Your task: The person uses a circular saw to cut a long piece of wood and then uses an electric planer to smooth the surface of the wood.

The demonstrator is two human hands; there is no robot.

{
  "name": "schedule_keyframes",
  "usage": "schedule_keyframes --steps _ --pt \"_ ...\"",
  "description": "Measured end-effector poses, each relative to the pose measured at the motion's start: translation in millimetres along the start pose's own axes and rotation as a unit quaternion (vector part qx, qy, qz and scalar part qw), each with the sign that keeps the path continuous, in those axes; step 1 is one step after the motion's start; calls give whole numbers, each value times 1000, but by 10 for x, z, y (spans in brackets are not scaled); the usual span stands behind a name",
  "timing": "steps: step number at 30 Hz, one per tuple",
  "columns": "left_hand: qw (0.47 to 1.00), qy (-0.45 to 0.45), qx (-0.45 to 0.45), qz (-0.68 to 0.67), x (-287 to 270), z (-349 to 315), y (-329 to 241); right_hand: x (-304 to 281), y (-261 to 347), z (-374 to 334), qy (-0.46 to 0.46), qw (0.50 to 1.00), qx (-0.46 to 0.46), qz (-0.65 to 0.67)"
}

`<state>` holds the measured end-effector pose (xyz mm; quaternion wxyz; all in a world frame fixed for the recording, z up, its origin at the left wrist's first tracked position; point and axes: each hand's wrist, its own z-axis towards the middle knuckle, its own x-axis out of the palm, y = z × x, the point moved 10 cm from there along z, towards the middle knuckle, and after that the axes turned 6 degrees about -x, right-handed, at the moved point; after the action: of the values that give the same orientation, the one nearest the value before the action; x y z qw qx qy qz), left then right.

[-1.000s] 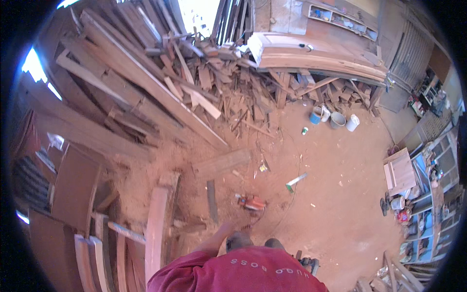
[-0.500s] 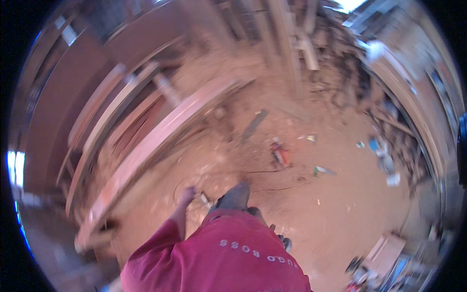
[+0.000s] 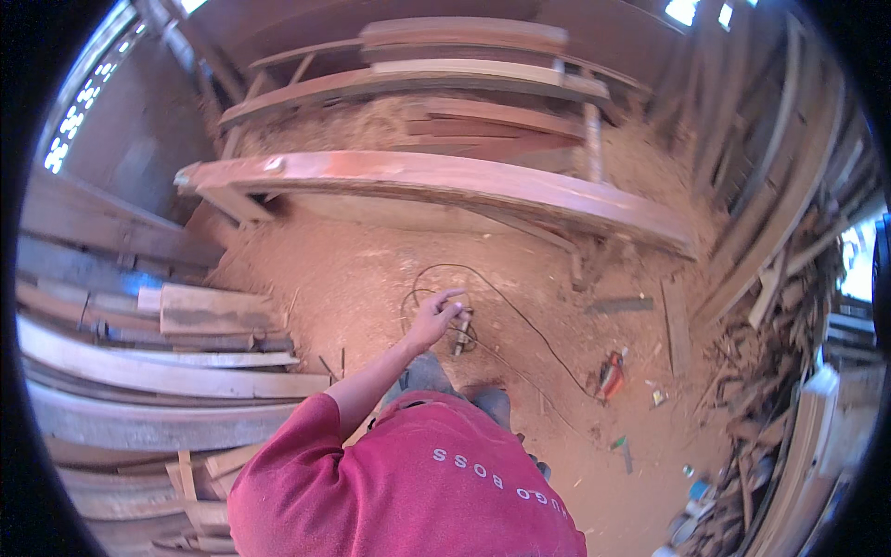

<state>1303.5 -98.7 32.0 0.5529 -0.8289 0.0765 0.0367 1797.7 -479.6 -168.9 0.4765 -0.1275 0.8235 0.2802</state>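
My left hand [image 3: 435, 318] reaches out in front of me over the sawdust floor, its fingers apart and nothing in them. Just beyond the fingertips, and partly covered by them, a small light-coloured tool [image 3: 461, 339] lies on the ground; its exact kind is hard to make out. A thin dark cord [image 3: 529, 311] loops around it and runs right toward a red-orange tool [image 3: 611, 376] on the floor. My right hand is out of sight.
A long reddish workbench plank [image 3: 418, 172] crosses ahead, with stacked boards [image 3: 464, 70] on a rack behind it. Timber [image 3: 167, 371] is piled at the left. Upright planks [image 3: 780, 186] and scrap wood [image 3: 742, 371] line the right side.
My view has swung left, so the bench now lies straight across ahead. My left arm has stretched farther forward, its hand now over the small tool.
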Motion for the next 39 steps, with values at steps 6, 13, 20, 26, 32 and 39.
schedule_keyframes --steps 6,13,20,26,32,39 --pt "796 271 92 -533 -725 -904 -1362 564 1059 -221 49 992 -95 -67" --pt "625 491 311 -521 -2478 -2437 -2707 1327 2433 -727 83 971 -188 -124" --pt "561 425 549 -452 -3765 -2821 -2863 1936 3656 -1076 112 951 -247 -149" --pt "614 355 545 -447 -4535 -2243 -2667 2489 4506 -1229 126 944 -256 -165" --pt "621 321 555 -451 -5475 -1103 -2990 3307 5596 -1367 146 948 -236 -156" --pt "656 355 452 -489 -6557 248 -3286 3766 6877 -1343 136 954 -214 -161"
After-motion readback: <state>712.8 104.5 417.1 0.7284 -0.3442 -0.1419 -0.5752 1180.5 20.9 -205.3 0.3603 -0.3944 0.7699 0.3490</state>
